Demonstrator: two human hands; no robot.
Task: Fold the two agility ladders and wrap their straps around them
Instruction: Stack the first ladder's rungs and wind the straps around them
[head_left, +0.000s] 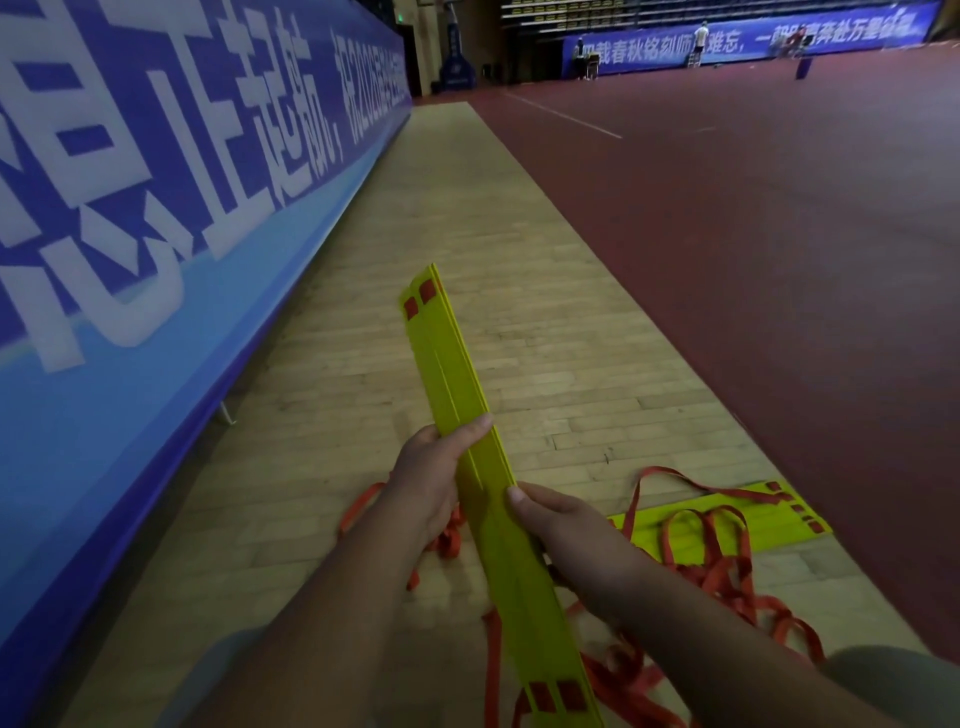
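A stack of yellow ladder rungs (457, 364) is held up lengthwise in front of me, its far end pointing away. My left hand (431, 478) grips the stack from the left, thumb across its top face. My right hand (561, 525) grips it from the right, a little nearer to me. Red straps (722, 577) hang from the stack and trail loosely over the floor. A second stack of yellow rungs (727, 514) lies flat on the floor to the right, with red strap loops draped over it.
I am on a strip of wooden floor (467, 218). A long blue banner wall (130, 234) runs along the left. Red sports flooring (779, 218) spreads to the right. People and equipment stand far off by the back wall (701, 41).
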